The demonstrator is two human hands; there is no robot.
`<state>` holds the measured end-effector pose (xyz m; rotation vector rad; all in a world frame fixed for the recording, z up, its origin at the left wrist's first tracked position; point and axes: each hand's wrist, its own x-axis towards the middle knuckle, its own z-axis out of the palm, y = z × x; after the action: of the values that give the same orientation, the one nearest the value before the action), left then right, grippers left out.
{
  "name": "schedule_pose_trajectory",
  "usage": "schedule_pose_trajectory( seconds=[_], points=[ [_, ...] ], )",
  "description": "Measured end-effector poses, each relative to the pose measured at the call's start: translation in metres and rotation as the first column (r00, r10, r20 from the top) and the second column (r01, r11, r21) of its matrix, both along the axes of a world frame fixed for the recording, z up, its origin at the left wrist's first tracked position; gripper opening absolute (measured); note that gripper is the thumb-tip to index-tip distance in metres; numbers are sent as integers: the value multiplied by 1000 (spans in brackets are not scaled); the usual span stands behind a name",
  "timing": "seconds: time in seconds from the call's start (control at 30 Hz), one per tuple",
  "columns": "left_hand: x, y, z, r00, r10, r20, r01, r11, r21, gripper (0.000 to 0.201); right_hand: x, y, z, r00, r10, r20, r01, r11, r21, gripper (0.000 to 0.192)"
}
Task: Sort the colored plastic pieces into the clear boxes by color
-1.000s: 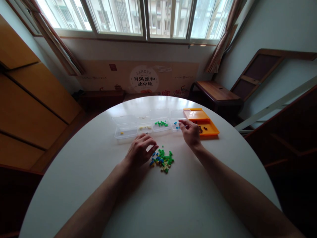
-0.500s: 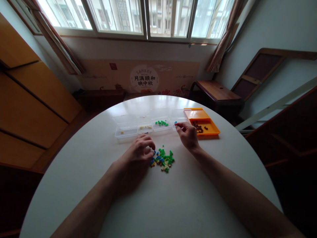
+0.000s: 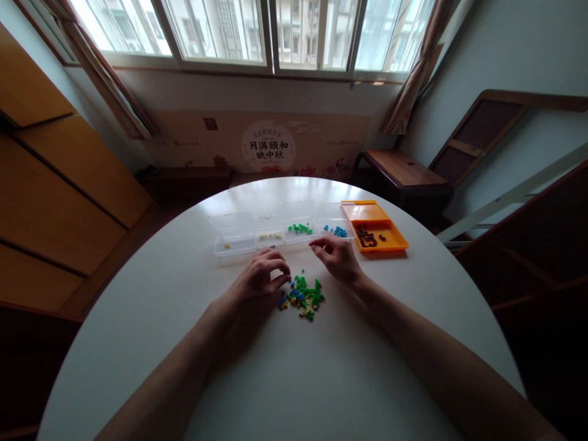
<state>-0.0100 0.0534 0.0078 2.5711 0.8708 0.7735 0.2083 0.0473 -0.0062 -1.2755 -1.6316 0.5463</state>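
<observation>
white table: four clear boxes, one orange.

Small heap of green, blue and yellow bricks loose on the white table, between both hands

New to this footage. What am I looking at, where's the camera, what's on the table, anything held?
There is no machine here: a person works with two bare hands. The single camera sits on the person's head and looks forward and down, so both forearms reach in from the bottom edge.

On the round white table lies a small pile of bricks in green, blue and yellow. Behind it stands a row of clear boxes holding yellow, green and blue pieces by colour, then an orange tray with dark pieces.

The left hand rests at the pile's left edge, fingers curled. The right hand hovers between the pile and the boxes, fingertips pinched. Whether either holds a brick is too small to tell.
</observation>
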Motion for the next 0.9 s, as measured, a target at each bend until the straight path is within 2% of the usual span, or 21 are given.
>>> schedule_pose_trajectory(
  seconds=[0.1,0.17,0.3,0.37,0.5,0.6,0.7,0.83,0.9],
  points=[
    [3,-2,1,985,48,164,-78,980,181,6,-7,-5,2,973,231,-17,-232,969,-84,17],
    [5,-5,4,967,78,241,-156,933,325,2,-10,-7,4,939,340,-60,-345,929,-135,20],
    [5,-11,9,968,79,239,-196,833,517,10,-15,-12,10,904,388,-178,-416,894,-166,24],
    [5,-12,9,978,70,197,-170,813,557,12,-15,-13,12,894,396,-210,-431,889,-156,24],
    [5,-13,7,990,69,121,-127,806,578,7,-16,-13,14,863,430,-263,-477,866,-150,23],
    [5,-12,6,992,65,106,-114,810,575,5,-17,-13,12,866,428,-257,-476,863,-167,22],
    [4,-10,5,993,58,102,-106,817,566,6,-16,-13,11,890,420,-178,-448,877,-175,21],
    [4,-9,4,992,84,92,-121,825,553,9,-5,-8,15,920,370,128,-360,928,-91,17],
    [3,-8,3,991,99,90,-132,827,546,10,5,-2,17,943,238,233,-242,970,-8,17]
  ],
)
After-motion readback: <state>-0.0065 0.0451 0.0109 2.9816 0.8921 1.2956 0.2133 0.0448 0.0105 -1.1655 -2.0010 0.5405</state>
